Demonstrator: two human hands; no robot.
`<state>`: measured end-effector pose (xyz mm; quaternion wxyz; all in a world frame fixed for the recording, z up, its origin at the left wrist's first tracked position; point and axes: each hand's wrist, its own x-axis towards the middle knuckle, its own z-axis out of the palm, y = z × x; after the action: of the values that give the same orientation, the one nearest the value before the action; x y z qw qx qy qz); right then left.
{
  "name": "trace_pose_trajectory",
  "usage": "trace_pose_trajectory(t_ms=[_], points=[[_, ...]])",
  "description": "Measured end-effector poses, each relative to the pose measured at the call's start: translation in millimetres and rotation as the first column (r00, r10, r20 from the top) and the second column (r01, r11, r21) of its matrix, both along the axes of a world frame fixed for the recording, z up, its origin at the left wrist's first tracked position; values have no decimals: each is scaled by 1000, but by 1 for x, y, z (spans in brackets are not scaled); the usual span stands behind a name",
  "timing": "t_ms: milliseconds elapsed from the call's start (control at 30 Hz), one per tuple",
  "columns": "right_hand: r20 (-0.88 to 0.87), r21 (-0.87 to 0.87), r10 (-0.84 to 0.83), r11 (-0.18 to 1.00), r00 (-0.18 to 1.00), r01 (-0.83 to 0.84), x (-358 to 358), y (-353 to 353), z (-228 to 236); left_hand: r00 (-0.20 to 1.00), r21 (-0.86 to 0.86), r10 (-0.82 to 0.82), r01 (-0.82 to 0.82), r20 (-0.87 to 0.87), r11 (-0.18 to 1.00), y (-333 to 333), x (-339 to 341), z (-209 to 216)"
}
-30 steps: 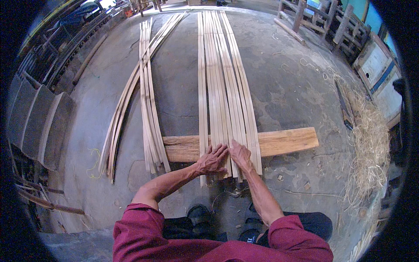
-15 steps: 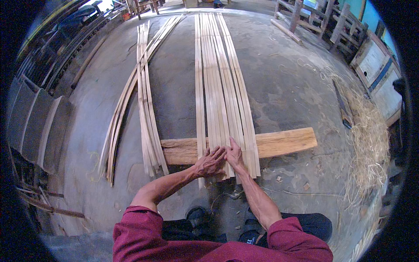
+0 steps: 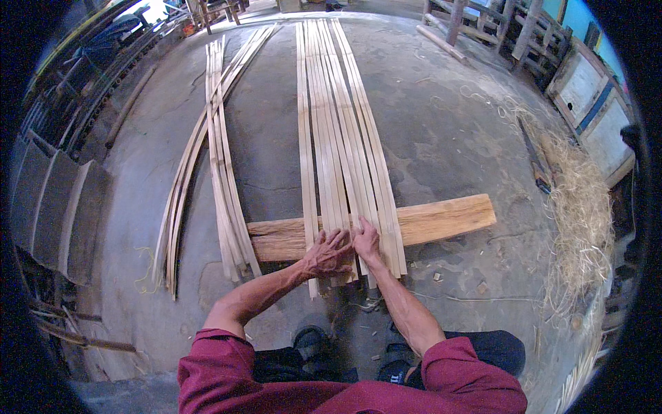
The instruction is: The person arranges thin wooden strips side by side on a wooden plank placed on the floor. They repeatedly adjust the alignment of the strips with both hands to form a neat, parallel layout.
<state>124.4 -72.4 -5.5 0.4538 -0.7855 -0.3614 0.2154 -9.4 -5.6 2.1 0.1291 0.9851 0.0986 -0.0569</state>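
Note:
Long, pale bamboo strips (image 3: 325, 138) lie side by side, running away from me, their near ends across a flat wooden board (image 3: 445, 219). My left hand (image 3: 327, 255) rests over the left and middle strips near that end, fingers spread and palm down. Just right of it, my right hand (image 3: 367, 243) grips a strip at its edge, index finger stretched along it and the other fingers curled. A narrow dark gap shows between the strips at my fingertips. The near strip ends stick out past the board, partly under my hands.
Two looser bundles of strips (image 3: 227, 179) cross on the concrete floor to the left. At right lie a handsaw (image 3: 536, 162) and a heap of fine shavings (image 3: 583, 228). Grey concrete blocks (image 3: 79, 214) stand at far left, a wooden rail frame (image 3: 483, 31) at back right.
The view has shifted slightly, so the strips and board sit a little further left. A gap between the middle strips has widened beside my right hand. Both hands stay at the near ends.

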Motion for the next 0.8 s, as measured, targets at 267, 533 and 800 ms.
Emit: trace_pose_trajectory(t_ms=[267, 533, 800], points=[[420, -163, 116, 985, 900, -51, -8, -16, 8, 983, -22, 33, -29, 180, 999, 5, 11, 6], [429, -214, 161, 974, 889, -73, -9, -30, 5, 809, -504, 520, -340, 274, 794, 17, 65, 2], [609, -166, 214, 976, 764, -141, 5, -30, -10, 798, -390, 595, -519, 96, 760, 46, 109, 4]])
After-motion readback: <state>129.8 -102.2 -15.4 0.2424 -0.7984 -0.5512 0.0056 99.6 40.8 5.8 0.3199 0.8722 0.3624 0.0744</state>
